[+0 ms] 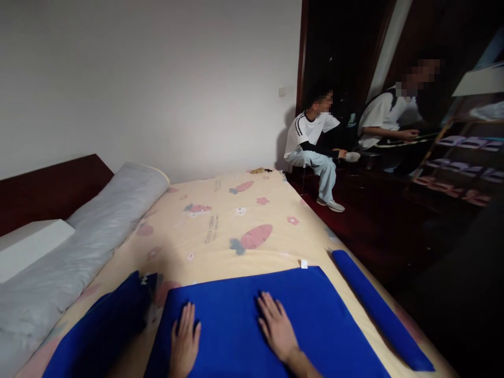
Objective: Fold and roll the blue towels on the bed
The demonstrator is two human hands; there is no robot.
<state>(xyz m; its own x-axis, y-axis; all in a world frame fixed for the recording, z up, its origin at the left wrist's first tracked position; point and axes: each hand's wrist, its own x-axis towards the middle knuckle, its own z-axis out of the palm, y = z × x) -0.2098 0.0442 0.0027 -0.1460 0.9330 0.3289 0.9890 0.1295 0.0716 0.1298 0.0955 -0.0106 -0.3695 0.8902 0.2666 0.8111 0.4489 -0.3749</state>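
Looking forward and down from the wearer's head over the bed (pixel 212 262), facing the pale wall (pixel 165 79) across the upper left of the frame and catching the left hand (pixel 185 338) and right hand (pixel 278 328) close up near the bottom centre.

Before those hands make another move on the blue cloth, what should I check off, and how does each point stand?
1. Left hand resting flat on the blue cloth: ok.
2. Right hand resting flat on it, too: ok.
3. Cloth's far edge in full view: ok, with a white tag there.
4. Cloth's near edge straight: cannot tell, out of frame.
5. Narrow blue piece at the right clear of the cloth: ok.
6. Blue bundle at the left spread flat: not ok, bunched.
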